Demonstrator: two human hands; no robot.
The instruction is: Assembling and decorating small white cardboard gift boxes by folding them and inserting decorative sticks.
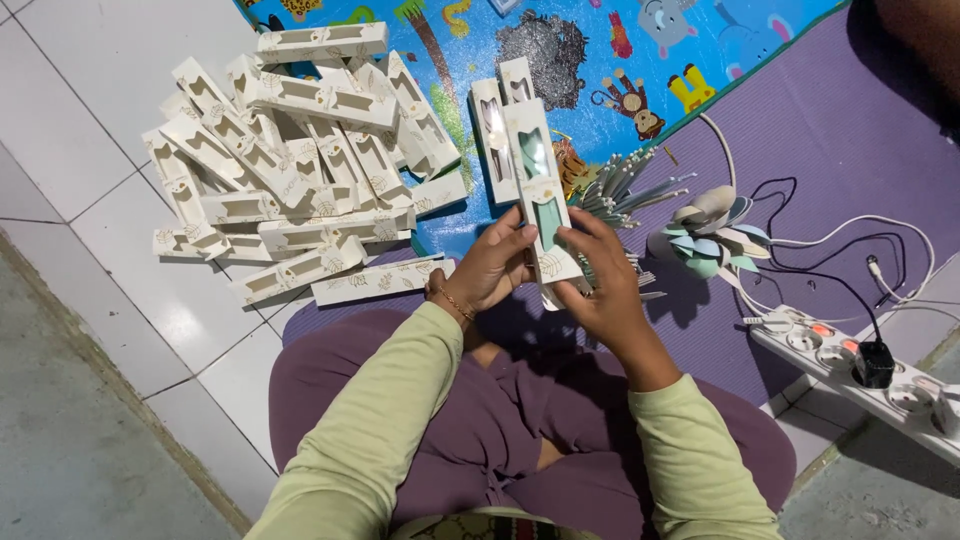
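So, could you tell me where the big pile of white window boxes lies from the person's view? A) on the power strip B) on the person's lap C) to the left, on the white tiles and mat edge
C: the pile of white boxes lies left of both hands, across from the power strip.

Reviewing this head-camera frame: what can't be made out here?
- Lower end of the held white box: covered by the left hand and right hand.
- Handles in the utensil bundle: too small and partly behind the box to tell spoon from fork.
- Power strip: its far end is cut off by the right edge.
- Lower boxes in the box pile: buried under others, uncountable.
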